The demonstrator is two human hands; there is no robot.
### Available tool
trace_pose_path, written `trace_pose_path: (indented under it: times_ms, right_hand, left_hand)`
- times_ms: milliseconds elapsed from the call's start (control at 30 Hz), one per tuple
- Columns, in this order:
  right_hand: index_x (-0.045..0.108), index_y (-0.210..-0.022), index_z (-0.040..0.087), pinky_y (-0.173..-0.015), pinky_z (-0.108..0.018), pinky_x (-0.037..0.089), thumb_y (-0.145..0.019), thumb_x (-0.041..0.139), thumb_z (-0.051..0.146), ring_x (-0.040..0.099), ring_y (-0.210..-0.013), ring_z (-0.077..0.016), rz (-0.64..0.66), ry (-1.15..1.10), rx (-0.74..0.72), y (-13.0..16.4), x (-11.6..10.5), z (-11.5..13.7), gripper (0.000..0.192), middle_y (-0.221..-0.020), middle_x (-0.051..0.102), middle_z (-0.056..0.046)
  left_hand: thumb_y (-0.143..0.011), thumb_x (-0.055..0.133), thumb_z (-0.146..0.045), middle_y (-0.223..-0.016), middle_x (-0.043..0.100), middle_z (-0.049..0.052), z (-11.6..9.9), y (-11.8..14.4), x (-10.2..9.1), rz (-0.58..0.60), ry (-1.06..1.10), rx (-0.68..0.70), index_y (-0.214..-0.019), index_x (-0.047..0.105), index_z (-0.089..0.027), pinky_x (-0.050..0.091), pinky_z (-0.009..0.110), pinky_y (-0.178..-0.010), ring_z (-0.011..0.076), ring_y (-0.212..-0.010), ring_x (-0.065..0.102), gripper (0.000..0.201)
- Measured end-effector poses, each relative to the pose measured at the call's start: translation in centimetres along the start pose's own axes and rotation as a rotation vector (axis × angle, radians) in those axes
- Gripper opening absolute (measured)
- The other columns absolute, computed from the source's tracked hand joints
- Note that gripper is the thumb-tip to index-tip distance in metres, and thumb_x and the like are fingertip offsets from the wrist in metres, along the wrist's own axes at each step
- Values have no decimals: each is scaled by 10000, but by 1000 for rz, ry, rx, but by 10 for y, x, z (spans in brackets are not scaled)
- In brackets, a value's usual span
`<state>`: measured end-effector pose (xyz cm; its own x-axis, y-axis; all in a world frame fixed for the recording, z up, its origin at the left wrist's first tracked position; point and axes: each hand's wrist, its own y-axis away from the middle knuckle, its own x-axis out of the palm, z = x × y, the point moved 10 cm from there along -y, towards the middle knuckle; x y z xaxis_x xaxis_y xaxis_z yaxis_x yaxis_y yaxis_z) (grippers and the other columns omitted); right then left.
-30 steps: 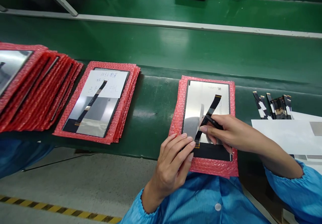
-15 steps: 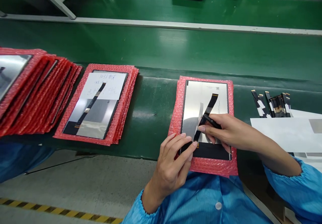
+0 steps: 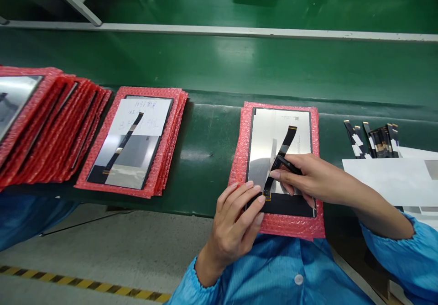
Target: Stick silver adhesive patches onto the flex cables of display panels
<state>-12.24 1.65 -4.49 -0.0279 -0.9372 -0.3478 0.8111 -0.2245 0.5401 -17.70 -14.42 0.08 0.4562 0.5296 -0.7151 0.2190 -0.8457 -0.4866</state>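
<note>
An LCD panel lies with its silvery back up on red bubble wrap before me. A black flex cable runs slantwise across it, its gold-edged lower end on the panel's black strip. My left hand rests on the panel's lower left corner, fingers stretched out, one fingertip at the cable's lower end. My right hand is closed round a slim black tool, over the middle of the cable. The tool's exact kind is partly hidden by the fingers.
Left stand a stack of panels on red bubble wrap, its top one bearing a handwritten paper, and a larger, slanting stack. Several loose flex cables and white sheets lie right. A white rail crosses behind.
My left fingertip has drawn back slightly from the cable's lower end, so more of its gold edge shows. My right hand keeps its grip on the black tool, almost unmoved.
</note>
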Motion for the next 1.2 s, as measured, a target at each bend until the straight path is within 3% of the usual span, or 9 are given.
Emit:
trace_pose_path:
  times_ms: [133, 300, 633, 800, 967, 1067, 1200]
  right_hand:
    - [593, -684, 304, -288, -246, 461, -885, 541, 552, 620, -277, -120, 0, -21, 4, 0, 0, -1, 323, -596, 708, 63]
    - [608, -656, 334, -261, -244, 408, -842, 584, 525, 601, -264, -123, -22, -75, -3, 1, -3, 2, 268, -582, 713, 62]
    - [584, -657, 342, -287, -263, 439, -862, 547, 551, 624, -279, -138, 3, -33, 20, 1, 0, 0, 296, -600, 717, 58]
    - [592, -670, 343, -286, -252, 443, -866, 546, 563, 622, -275, -131, 2, -52, 0, 0, 0, 3, 298, -591, 716, 58]
    - [582, -683, 319, -287, -244, 444, -885, 535, 559, 621, -283, -121, 2, -37, 6, 1, 0, 4, 317, -619, 722, 58]
    - [552, -687, 286, -281, -230, 452, -911, 526, 540, 624, -285, -115, 9, -23, -9, 2, 1, 5, 340, -634, 715, 62]
    - [528, -707, 251, -279, -189, 452, -956, 509, 502, 608, -276, -84, 19, -22, -67, 1, 2, 9, 354, -638, 686, 72]
  left_hand:
    - [-911, 635, -297, -1320, 630, 44, -9, 6, -2, -24, -144, 99, -1214, 626, -241, 470, 478, -1080, 220, -1257, 596, 308]
    - [-943, 603, -405, -1220, 691, 28, -15, 11, 1, -24, -260, 151, -1237, 647, -262, 434, 431, -1114, 178, -1232, 608, 330]
    - [-962, 556, -476, -1148, 743, 30, -15, 8, 4, -22, -333, 110, -1248, 655, -262, 420, 423, -1118, 196, -1117, 688, 370]
    - [-954, 560, -479, -1201, 725, 50, -21, 10, 8, -31, -391, 26, -1263, 650, -249, 389, 433, -1142, 215, -1117, 691, 396]
    - [-1000, 456, -443, -1189, 734, 57, -12, 15, 8, -47, -278, -63, -1395, 513, -283, 427, 488, -1100, 239, -1140, 682, 430]
    - [-1028, 393, -399, -1194, 728, 58, -7, 17, 6, -72, -203, -48, -1464, 411, -278, 428, 514, -1084, 229, -1156, 665, 452]
    - [-1019, 405, -461, -1237, 683, 45, -7, 18, 11, -43, -277, -23, -1352, 562, -306, 418, 505, -1088, 230, -1166, 625, 400]
